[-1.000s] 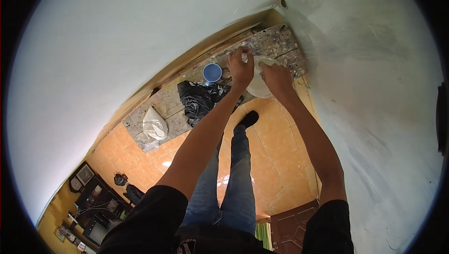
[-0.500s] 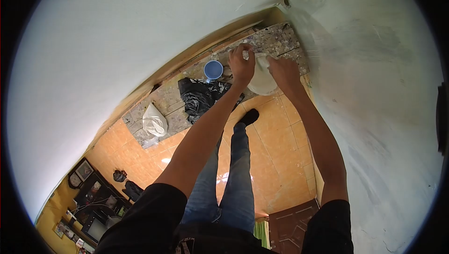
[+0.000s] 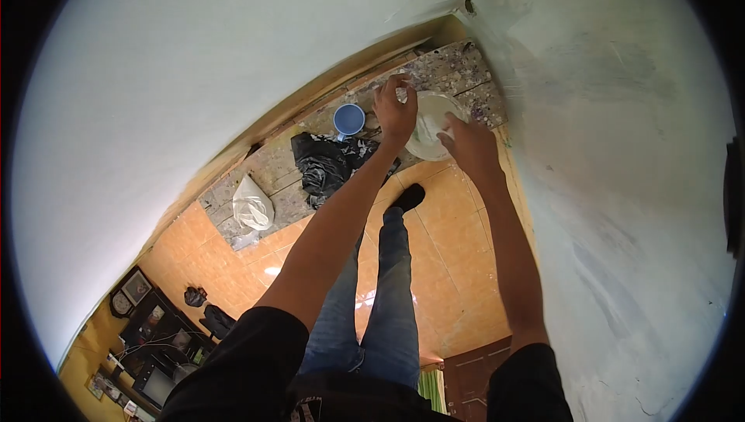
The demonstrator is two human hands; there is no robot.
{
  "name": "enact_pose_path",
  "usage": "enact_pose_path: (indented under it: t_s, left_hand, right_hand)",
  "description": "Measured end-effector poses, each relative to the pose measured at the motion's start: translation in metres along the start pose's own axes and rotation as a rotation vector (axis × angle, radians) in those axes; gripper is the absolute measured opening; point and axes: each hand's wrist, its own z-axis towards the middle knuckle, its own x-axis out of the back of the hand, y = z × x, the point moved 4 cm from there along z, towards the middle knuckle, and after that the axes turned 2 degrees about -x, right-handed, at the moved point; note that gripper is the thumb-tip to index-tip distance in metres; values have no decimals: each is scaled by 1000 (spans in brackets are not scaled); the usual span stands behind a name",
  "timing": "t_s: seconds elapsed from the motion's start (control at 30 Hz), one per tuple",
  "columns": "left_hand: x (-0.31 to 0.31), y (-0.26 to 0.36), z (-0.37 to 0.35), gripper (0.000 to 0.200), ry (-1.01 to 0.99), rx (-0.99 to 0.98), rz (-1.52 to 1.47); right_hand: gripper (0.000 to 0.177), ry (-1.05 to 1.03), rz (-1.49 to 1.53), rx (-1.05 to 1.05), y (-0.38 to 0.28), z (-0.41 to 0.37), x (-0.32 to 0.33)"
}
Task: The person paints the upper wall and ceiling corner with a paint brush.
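Note:
A round whitish tub (image 3: 424, 128) with pale material inside stands on the paint-spattered plank. My left hand (image 3: 396, 111) is at its left rim, fingers and thumb curled into a ring; whatever they may pinch is too small to make out. Over the tub's right side is my right hand (image 3: 471, 146), thumb and forefinger apart, with nothing visible between them. To the left of my left hand sits a blue cup (image 3: 349, 119). Crumpled black plastic (image 3: 320, 166) lies just below the cup, partly behind my left forearm.
The spattered plank (image 3: 283, 181) runs along the wall into a corner. A white plastic bag (image 3: 252, 204) rests near its left end. My foot (image 3: 410, 197) is on the orange tiled floor (image 3: 446, 243). Pale walls (image 3: 621, 150) rise at both sides.
My right hand has moved down from the tub's upper rim, and its thumb and forefinger have parted. My left hand has shifted slightly left, showing more of the tub.

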Motion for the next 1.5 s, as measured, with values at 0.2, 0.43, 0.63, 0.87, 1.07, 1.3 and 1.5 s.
enact_pose_path:
  t_s: [0.2, 0.43, 0.63, 0.87, 1.07, 1.3, 1.5]
  left_hand:
    - [0, 0, 0, 19, 3, -6, 6]
    - [5, 9, 0, 12, -14, -100, -38]
    - [22, 47, -3, 13, -150, 35, -75]
    - [14, -1, -9, 15, -78, 44, -252]
    - [53, -16, -58, 13, -166, -45, -138]
    - [127, 29, -127, 11, -351, 103, -323]
    - [177, 76, -149, 9, -607, 8, -343]
  right_hand:
    - [37, 112, 255, -392, 20, -70, 1]
    - [36, 195, 769, -574, 17, -107, -57]
    - [35, 218, 974, -562, -10, -116, -53]
    - [27, 297, 1406, -578, -20, -125, -59]
    - [24, 356, 1653, -615, -22, -117, -21]
    - [22, 539, 1634, -514, -33, -126, 46]
    - [20, 660, 1398, -582, -81, -189, 121]
